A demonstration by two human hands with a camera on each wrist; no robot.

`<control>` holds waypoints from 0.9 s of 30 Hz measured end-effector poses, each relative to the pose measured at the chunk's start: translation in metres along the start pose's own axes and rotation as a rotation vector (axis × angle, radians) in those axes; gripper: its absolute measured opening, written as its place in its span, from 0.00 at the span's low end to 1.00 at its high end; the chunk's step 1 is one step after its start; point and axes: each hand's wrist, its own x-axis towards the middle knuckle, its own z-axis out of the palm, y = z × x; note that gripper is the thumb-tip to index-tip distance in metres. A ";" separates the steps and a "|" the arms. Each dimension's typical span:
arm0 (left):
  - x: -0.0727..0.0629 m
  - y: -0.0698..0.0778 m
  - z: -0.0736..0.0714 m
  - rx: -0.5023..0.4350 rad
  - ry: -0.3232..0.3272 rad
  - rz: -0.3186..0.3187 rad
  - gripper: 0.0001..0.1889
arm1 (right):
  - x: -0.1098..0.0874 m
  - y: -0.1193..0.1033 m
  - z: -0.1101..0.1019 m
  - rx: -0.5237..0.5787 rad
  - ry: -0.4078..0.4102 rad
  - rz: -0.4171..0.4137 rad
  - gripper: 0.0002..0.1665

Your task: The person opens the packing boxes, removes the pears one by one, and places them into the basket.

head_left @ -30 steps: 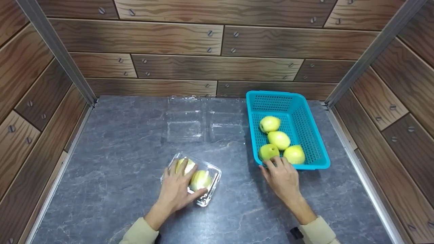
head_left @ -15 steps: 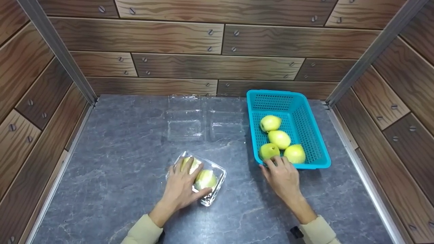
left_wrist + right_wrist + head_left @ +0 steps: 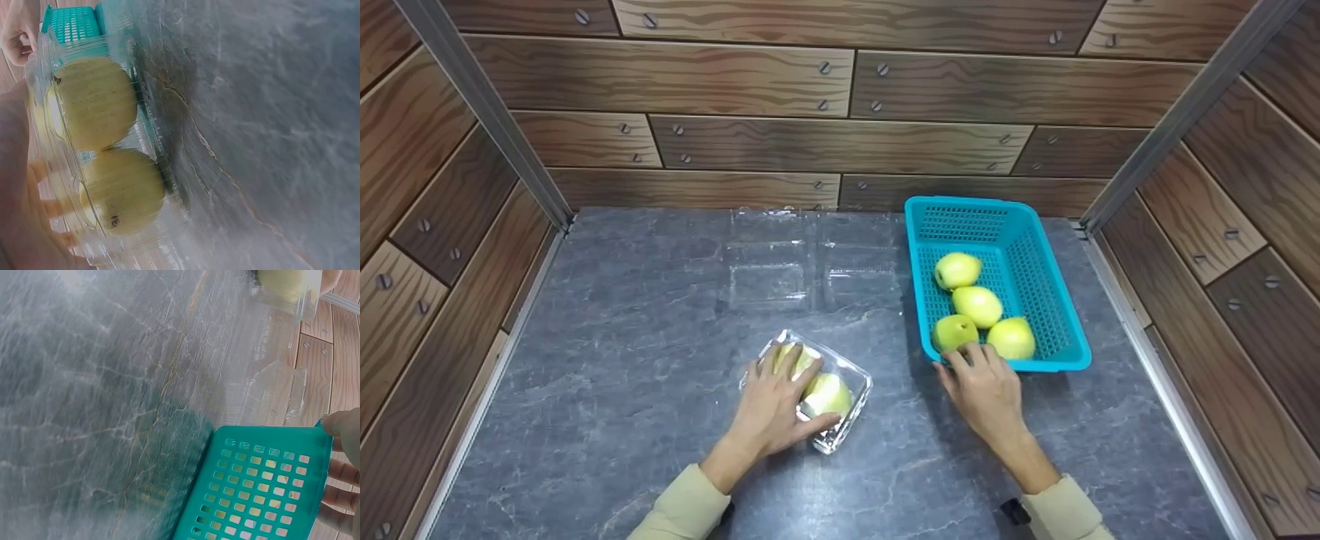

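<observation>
In the head view my left hand lies spread over the lid of a clear plastic clamshell box. Two yellow-green pears sit side by side inside the box, which stands turned at an angle. My right hand grips the near rim of a teal perforated basket. In the right wrist view its thumb is on the basket's rim, with the other fingers curled beyond it. Several more pears lie in the basket, mostly toward its near left part.
Clear, open plastic containers stand at the back of the grey marbled table, left of the basket. Wood-patterned walls with metal corner posts enclose the back and sides.
My left hand has slid the clamshell box with the pears to the right and slightly away across the table. The right hand and the basket have kept their place.
</observation>
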 end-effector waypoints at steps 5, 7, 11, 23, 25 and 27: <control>0.003 0.001 0.000 -0.030 -0.005 0.018 0.46 | 0.000 0.001 0.000 0.003 0.001 -0.001 0.14; 0.005 0.001 0.000 -0.045 0.005 0.021 0.46 | 0.001 0.002 0.000 0.005 -0.004 -0.003 0.14; 0.007 -0.001 -0.002 -0.074 0.032 0.021 0.44 | 0.002 0.002 -0.001 0.017 -0.016 -0.006 0.15; -0.017 -0.012 -0.016 -0.125 0.159 -0.061 0.42 | 0.008 -0.008 -0.001 0.157 -0.039 -0.175 0.20; -0.024 -0.013 -0.017 -0.149 0.190 -0.079 0.41 | 0.009 -0.013 -0.001 0.174 -0.053 -0.228 0.21; -0.030 -0.013 -0.016 -0.186 0.220 -0.109 0.41 | 0.010 -0.018 0.000 0.185 -0.061 -0.272 0.22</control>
